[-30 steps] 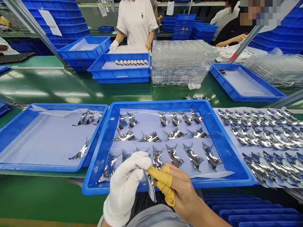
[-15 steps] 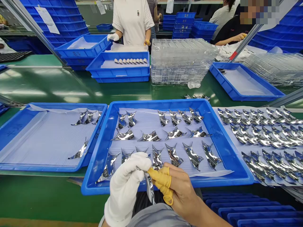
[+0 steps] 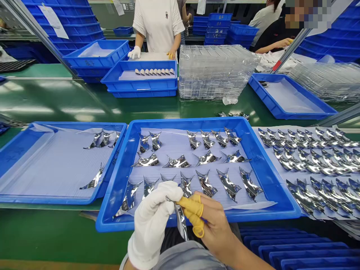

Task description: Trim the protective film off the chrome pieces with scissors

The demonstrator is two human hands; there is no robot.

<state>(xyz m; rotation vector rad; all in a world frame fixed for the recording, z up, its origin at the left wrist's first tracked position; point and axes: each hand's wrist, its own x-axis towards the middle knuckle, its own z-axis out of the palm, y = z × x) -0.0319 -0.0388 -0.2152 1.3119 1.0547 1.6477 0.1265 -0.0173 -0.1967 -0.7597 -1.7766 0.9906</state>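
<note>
toward the left edge of the green workbench sits a blue plastic tray lined with a pale sheet, holding a small cluster of mirror-bright curved metal pieces near its far right corner and one lone piece close to its right rim. to the right of that, a second blue tray carries rows of three-pointed chrome pieces on a pale liner. in front of this tray's near rim we hold one more curved metal piece, hanging narrow end down. our left hand, in a white cotton glove, and our right hand, bare but for yellow finger cots, are closed together on its upper end, pinching it between them. the piece looks thin, light and fairly stiff, perhaps a little springy, and its polished face looks slippery and easily marked, so we judge it best taken by the edges or tips, with glove and cots between skin and mirror. its points look sharp enough to snag. farther right, past the tray's right rim, packed rows of overlapping pieces lie on a pale sheet.
</note>
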